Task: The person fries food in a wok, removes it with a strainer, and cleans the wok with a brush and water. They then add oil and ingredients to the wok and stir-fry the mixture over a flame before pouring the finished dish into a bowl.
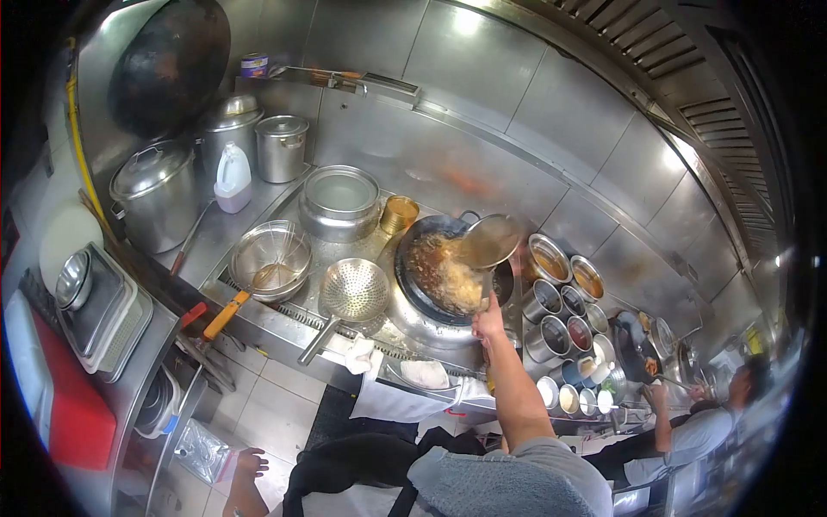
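Observation:
My right hand [488, 320] is closed round the handle of a wide, round metal ladle [491, 239]. The ladle's bowl is tilted above the right part of a dark wok [403, 258] and is slightly blurred, so I cannot tell whether it has holes. Frothy, bubbling brown liquid with food [444, 271] fills the wok. Low at my left side, my left hand [251, 463] hangs away from the stove with its fingers apart and nothing in it. Nearest to it is a clear plastic bag [202, 452].
Left of the wok lie a perforated skimmer [355, 289], a wire strainer [271, 250] and a large pot [340, 194]. Metal seasoning containers [548, 338] crowd the right side. Another person [689, 439] works by a second wok at far right.

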Demonstrator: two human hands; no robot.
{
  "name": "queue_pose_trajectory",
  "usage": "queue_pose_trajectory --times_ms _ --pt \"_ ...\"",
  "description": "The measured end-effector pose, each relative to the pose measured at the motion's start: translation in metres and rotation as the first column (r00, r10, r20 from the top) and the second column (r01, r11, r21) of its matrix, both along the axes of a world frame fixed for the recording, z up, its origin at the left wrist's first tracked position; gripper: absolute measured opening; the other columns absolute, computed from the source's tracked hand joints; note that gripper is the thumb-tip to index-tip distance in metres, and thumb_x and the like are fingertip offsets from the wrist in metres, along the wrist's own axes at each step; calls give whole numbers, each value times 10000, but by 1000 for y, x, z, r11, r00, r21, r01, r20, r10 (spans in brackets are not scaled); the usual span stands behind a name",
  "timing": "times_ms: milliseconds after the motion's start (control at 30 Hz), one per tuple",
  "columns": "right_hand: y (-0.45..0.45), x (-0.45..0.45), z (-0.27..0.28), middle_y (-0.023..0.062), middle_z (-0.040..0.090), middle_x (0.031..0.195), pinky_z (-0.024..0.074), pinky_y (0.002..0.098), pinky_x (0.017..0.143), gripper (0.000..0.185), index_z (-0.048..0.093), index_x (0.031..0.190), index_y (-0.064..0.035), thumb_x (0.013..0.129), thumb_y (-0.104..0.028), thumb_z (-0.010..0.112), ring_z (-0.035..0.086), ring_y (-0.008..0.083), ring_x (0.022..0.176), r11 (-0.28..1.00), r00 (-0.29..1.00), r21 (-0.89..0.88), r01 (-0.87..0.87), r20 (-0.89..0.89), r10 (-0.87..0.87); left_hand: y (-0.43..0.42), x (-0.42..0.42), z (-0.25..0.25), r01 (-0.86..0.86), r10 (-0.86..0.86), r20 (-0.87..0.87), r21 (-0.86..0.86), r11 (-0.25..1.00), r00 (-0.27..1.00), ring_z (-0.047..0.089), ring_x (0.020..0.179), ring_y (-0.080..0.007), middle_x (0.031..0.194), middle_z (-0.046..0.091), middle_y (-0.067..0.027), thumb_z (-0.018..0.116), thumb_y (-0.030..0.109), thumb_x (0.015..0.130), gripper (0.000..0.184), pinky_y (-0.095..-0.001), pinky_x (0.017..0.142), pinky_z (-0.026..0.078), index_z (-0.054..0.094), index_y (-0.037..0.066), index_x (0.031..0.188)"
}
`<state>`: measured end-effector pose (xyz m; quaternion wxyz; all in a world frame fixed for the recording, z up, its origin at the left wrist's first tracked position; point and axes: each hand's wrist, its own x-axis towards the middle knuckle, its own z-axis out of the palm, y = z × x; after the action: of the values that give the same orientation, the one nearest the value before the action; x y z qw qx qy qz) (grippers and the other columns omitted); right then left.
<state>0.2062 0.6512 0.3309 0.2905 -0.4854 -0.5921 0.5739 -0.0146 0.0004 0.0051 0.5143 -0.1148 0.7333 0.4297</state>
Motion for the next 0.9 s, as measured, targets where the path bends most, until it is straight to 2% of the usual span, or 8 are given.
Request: queue_pose_trajectory --times_ms 67,133,267,333,533,600,733,900 --pt "-12 -5 17 110 565 683 374 338 349 840 139 1530 -220 806 107 411 473 185 410 965 975 261 20 209 -77 -15 0 -19 -57 53 83 46 997 995 691 781 -306 1008 688 -194 468 -9 846 391 -450 617 507 552 149 1194" --pt "67 5 -45 148 613 770 410 369 380 862 146 1533 -192 788 117 450 537 207 469 808 908 497 -315 406 104 -19 9 -26 -57 57 74 -4 998 996 695 780 -306 1002 690 -192 465 -29 828 415 -459 615 513 559 148 1191" --pt "-9 -50 74 191 655 914 518 398 670 837 173 1536 -207 802 72 463 648 236 738 947 899 307 -97 435 -49 -38 20 -28 -90 83 132 47 995 988 699 746 -287 947 701 -156 424 -45 823 425 -451 606 522 581 126 1180" --pt "18 -80 61 231 661 975 514 400 767 819 165 1535 -228 819 44 453 661 297 794 761 890 620 -190 436 -133 -43 27 -26 -106 106 81 2 994 991 698 741 -278 935 702 -157 428 -41 829 414 -440 597 522 587 120 1175" --pt "15 -224 67 306 630 1039 462 509 843 829 66 1530 -321 853 -32 447 623 453 940 783 938 613 -109 324 -123 -75 31 5 -142 146 40 -91 986 988 695 716 -271 930 705 -166 400 -72 844 413 -397 556 513 597 97 1165" --pt "8 -267 42 305 629 1046 465 508 858 839 48 1528 -329 854 -31 448 626 450 944 755 911 645 -113 370 -179 -93 25 12 -148 155 82 -85 985 984 688 721 -269 961 699 -179 442 -62 850 403 -402 582 536 583 105 1190" --pt "22 -320 -21 259 641 1108 473 478 894 859 87 1537 -300 826 -5 469 630 388 1032 944 835 232 -233 546 72 -127 17 22 -162 173 53 -165 973 984 696 675 -266 953 703 -184 431 -60 861 388 -382 543 520 578 95 1185" --pt "-11 -322 -27 277 630 1114 481 436 895 855 103 1540 -260 810 25 444 635 378 1023 904 874 357 -234 485 34 -156 12 10 -199 206 24 -159 967 978 699 705 -275 964 704 -180 395 -86 844 426 -409 567 514 576 100 1182"
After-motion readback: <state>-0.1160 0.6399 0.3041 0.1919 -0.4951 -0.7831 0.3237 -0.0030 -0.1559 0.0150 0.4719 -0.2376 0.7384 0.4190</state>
